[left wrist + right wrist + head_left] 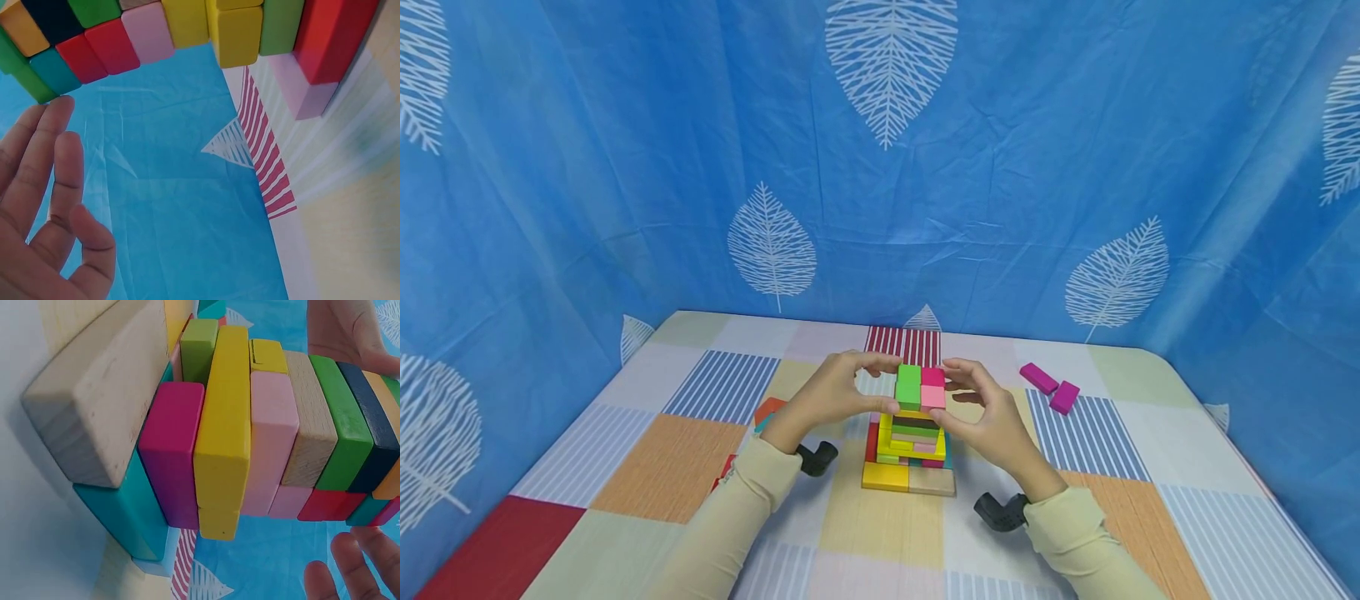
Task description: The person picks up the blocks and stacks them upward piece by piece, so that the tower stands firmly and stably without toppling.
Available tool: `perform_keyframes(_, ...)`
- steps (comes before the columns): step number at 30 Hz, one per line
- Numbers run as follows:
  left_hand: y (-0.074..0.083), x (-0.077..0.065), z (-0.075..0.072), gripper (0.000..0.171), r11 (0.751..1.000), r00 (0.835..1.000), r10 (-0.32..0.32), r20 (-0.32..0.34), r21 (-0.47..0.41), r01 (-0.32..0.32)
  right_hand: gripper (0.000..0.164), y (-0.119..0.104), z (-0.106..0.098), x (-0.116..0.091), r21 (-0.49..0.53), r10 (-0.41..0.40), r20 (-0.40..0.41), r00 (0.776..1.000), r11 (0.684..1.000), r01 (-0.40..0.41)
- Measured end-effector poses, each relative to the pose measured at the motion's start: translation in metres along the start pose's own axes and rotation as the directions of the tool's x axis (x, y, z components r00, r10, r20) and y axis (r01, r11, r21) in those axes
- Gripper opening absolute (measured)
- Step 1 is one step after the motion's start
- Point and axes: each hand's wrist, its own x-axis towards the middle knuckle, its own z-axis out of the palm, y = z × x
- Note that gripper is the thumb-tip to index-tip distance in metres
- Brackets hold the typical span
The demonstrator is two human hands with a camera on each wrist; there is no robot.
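Observation:
A tower of coloured wooden blocks [912, 450] stands on the table, with a green block [908, 385], a red block [932, 377] and a pink block [933, 397] side by side on top. My left hand [832, 387] pinches the green block, thumb at the near end and index finger at the far end. From the right, my right hand [988, 417] holds the red and pink blocks in a similar way. In the right wrist view, right fingertips [369, 537] reach the far side of the upper layers; the right thumb is out of that view.
Two magenta blocks [1038, 378] lie at the back right of the patchwork tablecloth [880, 525]. Orange, teal and red blocks [768, 409] are partly hidden behind the left forearm. A blue curtain [880, 208] with white leaves hangs behind the table.

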Motion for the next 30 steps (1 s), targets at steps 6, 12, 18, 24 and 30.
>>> perform_keyframes(6, -0.005, -0.013, -0.015, 0.071, 1.000, 1.000, -0.029, -0.005, 0.009, 0.029, 0.075, 0.003, -0.003, 0.001, 0.014, 0.025, 0.093, 0.995, 1.000, -0.027)
perform_keyframes(12, -0.021, -0.045, -0.037, 0.043, 0.999, 0.998, -0.051, 0.046, 0.004, 0.051, 0.085, 0.011, -0.007, 0.001, 0.141, 0.090, 0.228, 0.969, 0.982, -0.124)
perform_keyframes(18, -0.043, -0.081, -0.059, 0.030, 0.992, 0.983, -0.095, 0.160, -0.065, 0.107, 0.080, 0.018, -0.007, 0.001, 0.229, 0.116, 0.251, 0.961, 0.958, -0.176)
perform_keyframes(24, -0.052, -0.113, -0.080, 0.025, 0.989, 0.943, -0.129, 0.308, -0.032, 0.146, 0.078, 0.021, -0.007, -0.001, 0.237, 0.132, 0.264, 0.955, 0.951, -0.197)
perform_keyframes(30, -0.058, -0.131, -0.083, 0.036, 0.974, 0.899, -0.211, 0.383, 0.001, 0.228, 0.078, 0.022, -0.006, -0.001, 0.245, 0.121, 0.272, 0.955, 0.951, -0.190)
